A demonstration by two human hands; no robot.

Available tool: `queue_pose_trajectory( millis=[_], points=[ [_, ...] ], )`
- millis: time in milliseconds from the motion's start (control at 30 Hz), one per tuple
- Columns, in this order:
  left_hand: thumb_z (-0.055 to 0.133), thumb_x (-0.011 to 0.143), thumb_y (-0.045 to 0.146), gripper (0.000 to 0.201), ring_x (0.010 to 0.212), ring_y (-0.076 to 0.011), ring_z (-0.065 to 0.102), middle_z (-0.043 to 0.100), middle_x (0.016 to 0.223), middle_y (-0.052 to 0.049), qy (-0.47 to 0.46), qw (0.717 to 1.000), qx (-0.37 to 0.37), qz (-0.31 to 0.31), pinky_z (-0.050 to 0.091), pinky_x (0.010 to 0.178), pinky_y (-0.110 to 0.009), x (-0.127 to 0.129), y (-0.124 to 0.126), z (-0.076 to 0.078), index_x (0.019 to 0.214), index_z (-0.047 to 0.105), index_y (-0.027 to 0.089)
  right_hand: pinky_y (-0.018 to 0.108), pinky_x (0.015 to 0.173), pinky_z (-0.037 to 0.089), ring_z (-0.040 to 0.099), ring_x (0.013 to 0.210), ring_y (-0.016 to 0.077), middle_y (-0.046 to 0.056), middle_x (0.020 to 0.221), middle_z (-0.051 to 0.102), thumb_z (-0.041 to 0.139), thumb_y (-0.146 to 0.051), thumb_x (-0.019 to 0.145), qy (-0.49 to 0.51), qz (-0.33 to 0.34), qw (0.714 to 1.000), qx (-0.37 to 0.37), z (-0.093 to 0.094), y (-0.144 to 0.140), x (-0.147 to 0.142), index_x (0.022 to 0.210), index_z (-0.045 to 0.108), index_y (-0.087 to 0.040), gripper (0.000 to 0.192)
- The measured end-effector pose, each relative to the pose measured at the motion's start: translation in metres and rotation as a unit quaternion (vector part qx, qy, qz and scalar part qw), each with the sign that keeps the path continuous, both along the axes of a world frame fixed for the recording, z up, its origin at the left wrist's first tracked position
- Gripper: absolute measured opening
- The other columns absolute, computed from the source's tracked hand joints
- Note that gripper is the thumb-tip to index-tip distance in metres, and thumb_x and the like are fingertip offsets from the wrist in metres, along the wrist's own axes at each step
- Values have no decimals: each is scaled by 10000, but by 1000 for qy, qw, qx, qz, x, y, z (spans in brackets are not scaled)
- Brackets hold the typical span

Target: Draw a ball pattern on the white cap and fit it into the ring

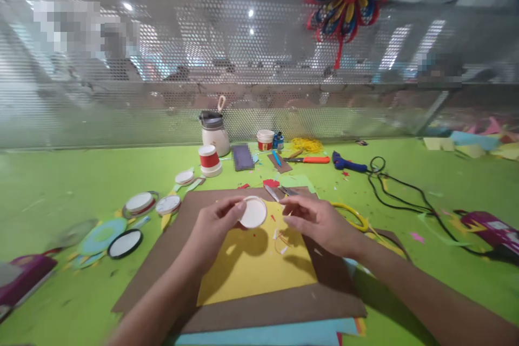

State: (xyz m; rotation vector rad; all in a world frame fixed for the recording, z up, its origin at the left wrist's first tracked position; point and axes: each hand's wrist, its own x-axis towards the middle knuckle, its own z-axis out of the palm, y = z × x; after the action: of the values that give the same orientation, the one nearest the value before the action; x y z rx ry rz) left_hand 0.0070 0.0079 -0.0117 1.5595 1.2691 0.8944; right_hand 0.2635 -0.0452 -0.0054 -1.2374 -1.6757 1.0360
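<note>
My left hand pinches a white round disc by its left edge and holds it just above a yellow paper sheet. The yellow sheet lies on a brown cardboard sheet. To the right of the disc my right hand hovers over the yellow sheet with its fingers loosely curled and pointing left; I cannot tell if it holds a thin strip. Small paper scraps lie under it.
On the green table: several round lids and paper rings at left, a red-banded cup, a white jug, orange-handled scissors, a blue glue gun with a black cord, yellow scissors. A perforated metal screen stands behind.
</note>
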Motion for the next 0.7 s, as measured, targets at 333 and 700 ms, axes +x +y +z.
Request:
queue_pose_trajectory(
  millis=[333,700],
  points=[
    [729,1007,420,426,1185,-302,700,676,1403,-100,241,956,-40,161,629,964,-494,-69,84,17,1360,666,189,414,916,579,740,1018,282,139,1118,807,660,-532,915,-67,11,997,-25,-4,11,17,1129,778,-147,456],
    [725,1013,419,425,1190,-298,701,679,1386,-104,337,933,50,118,624,977,-499,-47,136,17,1366,657,193,375,794,559,706,837,231,100,946,814,678,-441,919,-95,31,994,35,-14,17,18,1040,815,-135,357]
  ],
)
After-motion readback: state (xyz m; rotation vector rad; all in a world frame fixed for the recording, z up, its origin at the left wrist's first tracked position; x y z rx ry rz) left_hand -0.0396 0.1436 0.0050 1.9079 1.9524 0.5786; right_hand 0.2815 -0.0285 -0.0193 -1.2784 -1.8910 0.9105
